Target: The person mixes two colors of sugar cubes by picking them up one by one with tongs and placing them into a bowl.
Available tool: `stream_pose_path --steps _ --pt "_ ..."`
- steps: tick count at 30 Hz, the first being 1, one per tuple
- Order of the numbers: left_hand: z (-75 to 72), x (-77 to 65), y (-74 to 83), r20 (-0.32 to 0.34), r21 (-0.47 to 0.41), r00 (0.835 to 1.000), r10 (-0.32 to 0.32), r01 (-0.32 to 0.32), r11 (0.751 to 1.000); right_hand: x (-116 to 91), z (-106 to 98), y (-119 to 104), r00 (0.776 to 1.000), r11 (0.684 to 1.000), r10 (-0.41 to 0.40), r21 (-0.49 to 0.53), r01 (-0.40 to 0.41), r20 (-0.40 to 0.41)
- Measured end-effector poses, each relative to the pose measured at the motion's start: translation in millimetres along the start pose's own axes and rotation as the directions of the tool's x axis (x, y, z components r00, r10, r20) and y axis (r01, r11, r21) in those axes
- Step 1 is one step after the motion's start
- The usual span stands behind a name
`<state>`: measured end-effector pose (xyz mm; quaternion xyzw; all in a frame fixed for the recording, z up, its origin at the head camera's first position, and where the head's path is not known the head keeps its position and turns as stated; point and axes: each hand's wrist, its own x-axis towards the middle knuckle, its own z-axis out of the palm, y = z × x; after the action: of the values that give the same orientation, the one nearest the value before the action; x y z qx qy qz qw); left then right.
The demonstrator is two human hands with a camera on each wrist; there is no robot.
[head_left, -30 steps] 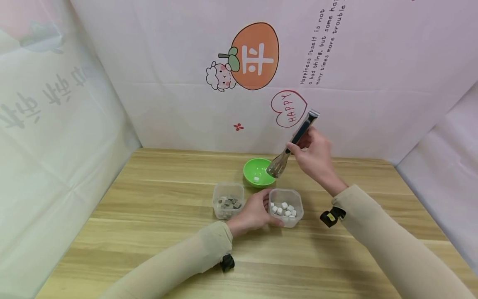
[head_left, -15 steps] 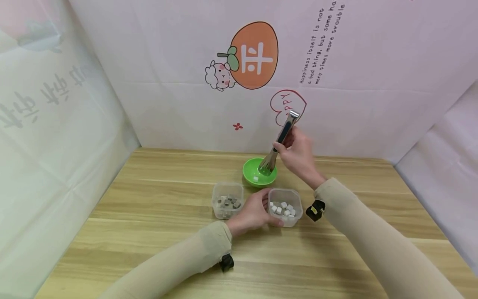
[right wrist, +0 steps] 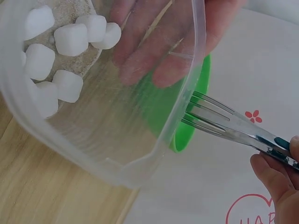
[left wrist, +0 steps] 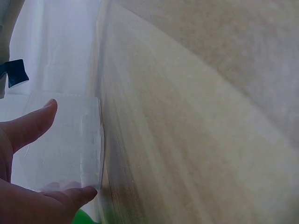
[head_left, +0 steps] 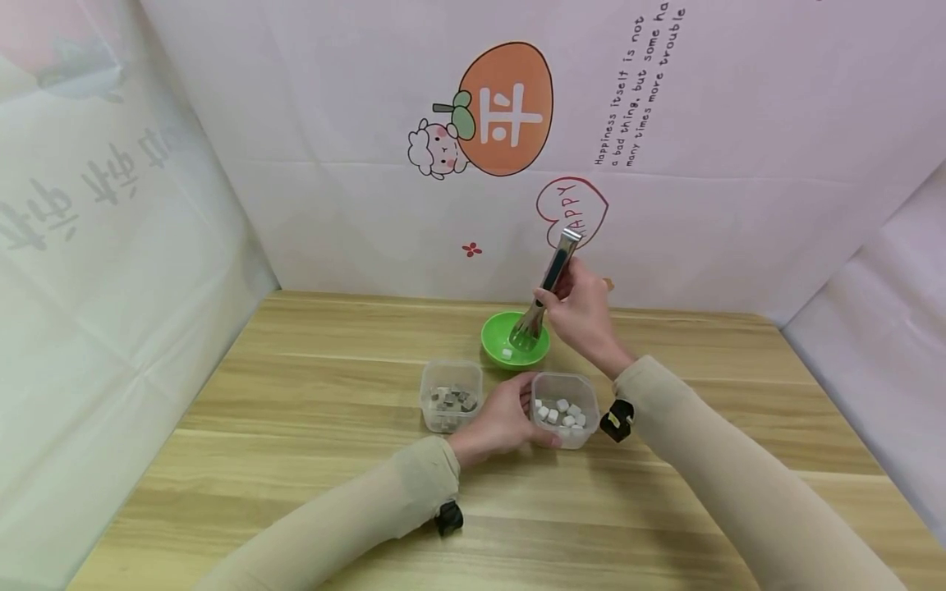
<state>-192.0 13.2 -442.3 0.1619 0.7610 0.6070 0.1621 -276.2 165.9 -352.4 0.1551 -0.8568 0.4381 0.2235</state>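
Note:
My right hand (head_left: 587, 320) pinches metal tongs (head_left: 550, 283) by their dark-inlaid handle. The slotted tips reach down into a green bowl (head_left: 491, 335) at the back of the table; whether anything sits between them I cannot tell. One white cube (head_left: 507, 354) lies in the bowl, left of the tips. My left hand (head_left: 502, 423) holds a clear plastic box (head_left: 584, 437), its thumb at the near side and its fingers along the left and far side. Several white cubes (right wrist: 71, 39) lie inside that box, seen close in the right wrist view.
Left of my left hand stands a second clear plastic box (head_left: 436, 377) with several grey-brown pieces (head_left: 454, 400) in it. A white printed cloth (head_left: 355, 222) rises right behind the wooden table (head_left: 296, 476). More cloth hangs at both sides.
My right hand has moved left and slightly down, bringing the tongs from the bowl's right rim to inside the bowl. The left hand and both boxes have stayed put.

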Motion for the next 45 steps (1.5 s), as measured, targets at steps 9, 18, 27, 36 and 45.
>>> stream_pose_path --steps 9,18,27,36,45 --pt "-0.2 0.5 -0.4 0.003 -0.004 1.000 -0.009 0.009 1.000 -4 -3 -3 1.000 1.000 -0.017 0.000 0.017 -0.004" --pt "0.3 -0.2 -0.5 0.004 -0.011 1.000 0.001 -0.001 1.000 -13 -26 -17 0.994 0.995 -0.092 0.041 0.095 -0.060" --pt "1.9 -0.3 0.8 -0.010 0.002 1.000 -0.019 0.019 1.000 -27 -66 -35 0.992 0.994 -0.104 0.035 0.107 -0.076" --pt "2.5 -0.5 0.6 -0.026 0.015 0.999 -0.035 0.036 0.999 -46 -86 -43 0.988 0.992 -0.123 0.023 0.125 -0.092" --pt "2.3 -0.1 -0.8 -0.016 0.014 1.000 -0.017 0.017 1.000 -67 -97 -45 0.991 0.993 -0.121 -0.018 0.120 -0.063"
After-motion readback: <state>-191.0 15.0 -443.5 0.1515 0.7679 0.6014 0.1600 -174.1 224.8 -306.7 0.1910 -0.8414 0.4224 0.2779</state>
